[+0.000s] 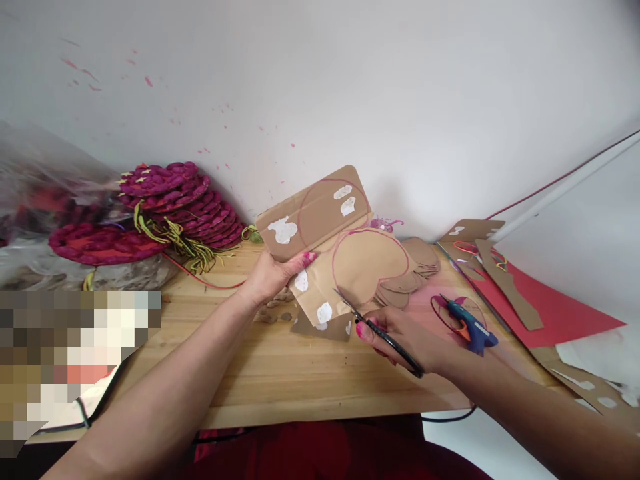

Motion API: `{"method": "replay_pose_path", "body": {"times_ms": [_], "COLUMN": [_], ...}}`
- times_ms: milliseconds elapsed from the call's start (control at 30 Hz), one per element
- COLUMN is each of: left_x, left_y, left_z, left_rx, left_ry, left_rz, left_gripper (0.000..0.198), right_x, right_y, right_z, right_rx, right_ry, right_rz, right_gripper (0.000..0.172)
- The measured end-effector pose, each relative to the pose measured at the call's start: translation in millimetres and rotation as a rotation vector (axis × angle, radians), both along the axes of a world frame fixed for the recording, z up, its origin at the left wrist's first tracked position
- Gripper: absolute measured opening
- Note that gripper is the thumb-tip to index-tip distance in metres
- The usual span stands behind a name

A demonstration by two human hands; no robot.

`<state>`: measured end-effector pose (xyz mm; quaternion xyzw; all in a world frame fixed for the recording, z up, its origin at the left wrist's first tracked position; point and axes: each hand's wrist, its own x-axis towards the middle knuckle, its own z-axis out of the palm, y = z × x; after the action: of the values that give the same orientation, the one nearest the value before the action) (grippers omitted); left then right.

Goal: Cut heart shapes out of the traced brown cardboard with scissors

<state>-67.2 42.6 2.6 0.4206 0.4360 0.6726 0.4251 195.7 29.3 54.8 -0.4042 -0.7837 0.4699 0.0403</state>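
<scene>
My left hand (277,272) grips a folded piece of brown cardboard (320,213), its thumb pressed on the front near the fold. Purple-pink rounded outlines are drawn on both panels, and white torn patches show on them. The lower panel's right side follows its curved outline as a cut edge. In my right hand (395,333) is a pair of scissors (353,307) with dark handles; the blades point up and left and lie at the lower panel near the drawn line. Behind the panel sits a pile of cut cardboard pieces (423,257).
Stacked magenta braided discs (187,200) with yellow-green tassels stand at the left against the wall. A blue glue gun (473,327) lies right of my right hand. Further right are red sheet material (560,307) and cardboard scraps (515,287). The wooden table (300,393) ends near my body.
</scene>
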Motion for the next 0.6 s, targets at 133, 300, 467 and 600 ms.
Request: {"method": "replay_pose_path", "body": {"times_ms": [133, 300, 467, 600], "left_x": [-1, -5, -2, 5], "left_y": [1, 0, 0, -1], "left_z": [-0.6, -0.6, -0.7, -3.3], "left_rx": [-0.017, -0.089, -0.067, -0.090], "left_ry": [-0.075, -0.028, -0.027, -0.025], "left_rz": [0.022, -0.022, -0.037, -0.066], "left_gripper": [0.061, 0.053, 0.050, 0.046], "right_x": [0, 0, -1, -4], "right_y": [1, -1, -1, 2], "right_z": [-1.6, -9.9, -14.4, -7.8], "right_rx": [0.003, -0.035, -0.124, -0.157], "right_ry": [0.046, 0.074, 0.041, 0.031], "right_rz": [-0.036, -0.094, -0.145, -0.101], "right_gripper": [0.058, 0.057, 0.052, 0.051]}}
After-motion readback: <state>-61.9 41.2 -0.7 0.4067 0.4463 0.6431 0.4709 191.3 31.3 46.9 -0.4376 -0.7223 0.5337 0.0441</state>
